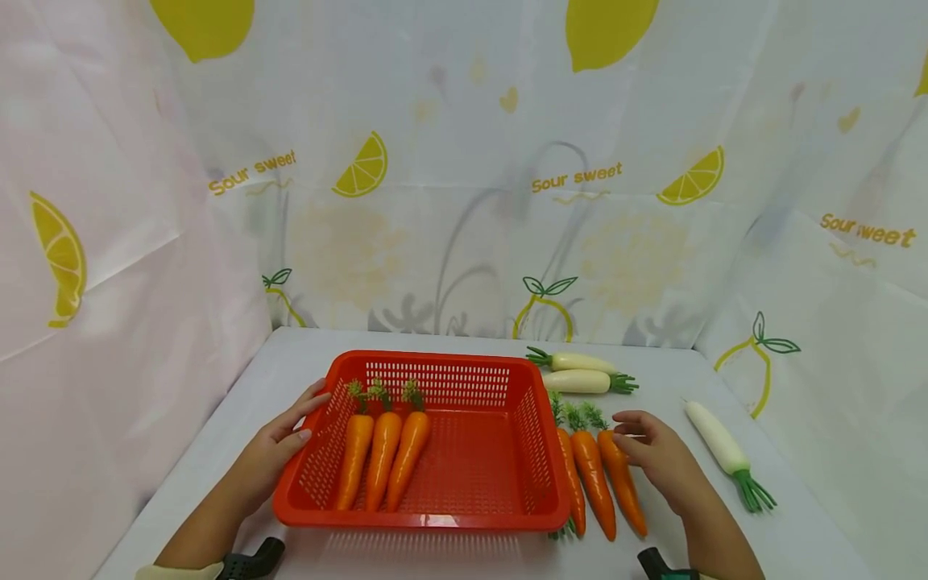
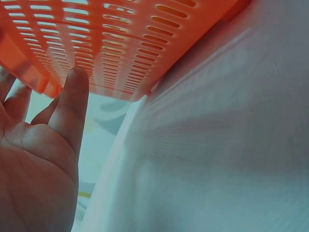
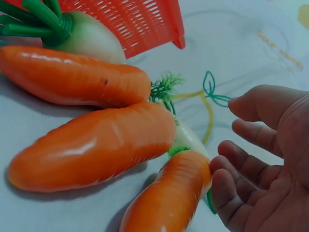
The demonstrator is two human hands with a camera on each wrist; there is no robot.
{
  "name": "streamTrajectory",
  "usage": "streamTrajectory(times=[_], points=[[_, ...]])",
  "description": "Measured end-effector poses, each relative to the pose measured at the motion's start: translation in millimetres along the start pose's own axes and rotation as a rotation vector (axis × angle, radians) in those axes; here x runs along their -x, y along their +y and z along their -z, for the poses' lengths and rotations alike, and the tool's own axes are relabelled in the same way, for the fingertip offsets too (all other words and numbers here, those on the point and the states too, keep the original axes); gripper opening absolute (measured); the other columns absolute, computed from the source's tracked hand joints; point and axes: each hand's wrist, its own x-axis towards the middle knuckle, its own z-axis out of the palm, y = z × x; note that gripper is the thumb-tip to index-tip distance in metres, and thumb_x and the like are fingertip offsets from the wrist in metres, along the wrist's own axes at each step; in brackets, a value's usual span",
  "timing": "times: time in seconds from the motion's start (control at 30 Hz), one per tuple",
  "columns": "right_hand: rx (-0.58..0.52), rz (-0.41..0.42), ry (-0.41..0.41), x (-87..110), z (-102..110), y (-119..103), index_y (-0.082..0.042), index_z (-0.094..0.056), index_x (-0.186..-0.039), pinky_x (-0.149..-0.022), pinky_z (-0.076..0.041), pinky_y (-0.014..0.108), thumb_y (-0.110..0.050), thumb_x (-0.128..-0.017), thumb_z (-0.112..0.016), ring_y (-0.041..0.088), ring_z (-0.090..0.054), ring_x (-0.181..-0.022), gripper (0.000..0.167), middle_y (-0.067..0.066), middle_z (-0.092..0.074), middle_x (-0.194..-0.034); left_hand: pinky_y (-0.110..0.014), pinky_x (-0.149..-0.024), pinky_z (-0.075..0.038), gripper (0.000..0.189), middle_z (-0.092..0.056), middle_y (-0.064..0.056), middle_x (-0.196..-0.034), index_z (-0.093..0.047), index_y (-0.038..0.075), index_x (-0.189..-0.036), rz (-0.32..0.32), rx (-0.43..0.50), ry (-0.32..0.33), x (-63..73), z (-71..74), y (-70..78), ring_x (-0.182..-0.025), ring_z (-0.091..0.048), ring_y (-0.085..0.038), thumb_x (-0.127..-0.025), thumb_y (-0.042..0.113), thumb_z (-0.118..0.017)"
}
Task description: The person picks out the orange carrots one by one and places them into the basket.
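1. Touching the left side of the red basket [image 1: 420, 520], the left hand [image 1: 274, 441] had its fingers loosely extended.
2. The right hand [image 1: 658, 453] was released, with relaxed fingers, just beside the outermost of three outer carrots [image 1: 593, 483]; whether it touched, I could not tell.
3. Three inner carrots [image 1: 384, 455] lay in the basket's left part.
4. A white radish [image 1: 718, 435] lay to the right.

The red perforated basket [image 1: 471, 467] leaves free room in its right half, while three carrots [image 1: 383, 455] obstruct its left.
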Motion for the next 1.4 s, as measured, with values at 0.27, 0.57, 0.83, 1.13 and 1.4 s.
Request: streamTrajectory(times=[0.27, 0.57, 0.83, 1.13, 1.4], points=[[-0.002, -0.031, 0.055, -2.0, 1.0, 8.1, 0.0, -0.054, -0.143, -0.093, -0.06, 0.037, -0.023, -0.106, -0.062, 0.027, -0.062, -0.118, 0.044, 0.021, -0.058, -0.139, -0.024, -0.093, -0.057, 0.051, -0.018, 0.006, -0.176, -0.039, 0.002, -0.159, -0.005, 0.004, -0.003, 0.4, -0.1, 2.0, -0.136, -0.04, 0.019, -0.111, 0.014, -0.044], [0.049, -0.066, 0.075, 1.2, 4.2, 12.9, -0.003, -0.053, -0.145, -0.091, -0.059, 0.038, -0.027, -0.104, -0.065, 0.03, -0.062, -0.119, 0.049, 0.023, -0.058, -0.141, -0.026, -0.094, -0.057, 0.051, -0.016, 0.004, -0.176, -0.037, 0.002, -0.16, -0.003, 0.021, -0.009, -0.5, -0.9, 1.8, -0.136, -0.04, 0.019, -0.111, 0.015, -0.044], [0.04, -0.093, -0.002, 0.9, 4.8, 20.4, -0.006, -0.046, -0.151, -0.091, -0.059, 0.041, -0.028, -0.1, -0.07, 0.034, -0.06, -0.124, 0.062, 0.025, -0.054, -0.145, -0.026, -0.093, -0.058, 0.051, -0.015, 0.004, -0.176, -0.037, 0.003, -0.161, -0.006, 0.018, -0.006, 0.1, 0.1, 0.1, -0.135, -0.041, 0.019, -0.111, 0.014, -0.044], [0.047, -0.076, -0.074, 0.5, 2.8, 23.7, -0.011, -0.042, -0.156, -0.096, -0.058, 0.049, -0.03, -0.097, -0.075, 0.039, -0.058, -0.128, 0.07, 0.026, -0.051, -0.148, -0.028, -0.093, -0.058, 0.052, -0.015, 0.004, -0.177, -0.038, 0.004, -0.161, 0.004, 0.012, 0.0, -1.3, -0.2, 0.9, -0.135, -0.042, 0.019, -0.111, 0.016, -0.045], [0.098, -0.088, -0.099, 0.0, -0.3, 23.8, -0.014, -0.041, -0.158, -0.104, -0.052, 0.06, -0.03, -0.096, -0.076, 0.041, -0.056, -0.133, 0.073, 0.028, -0.049, -0.152, -0.027, -0.093, -0.058, 0.052, -0.016, 0.006, -0.176, -0.038, 0.004, -0.16, 0.0, 0.014, -0.003, -0.4, 0.1, -0.7, -0.135, -0.041, 0.018, -0.11, 0.015, -0.045]])
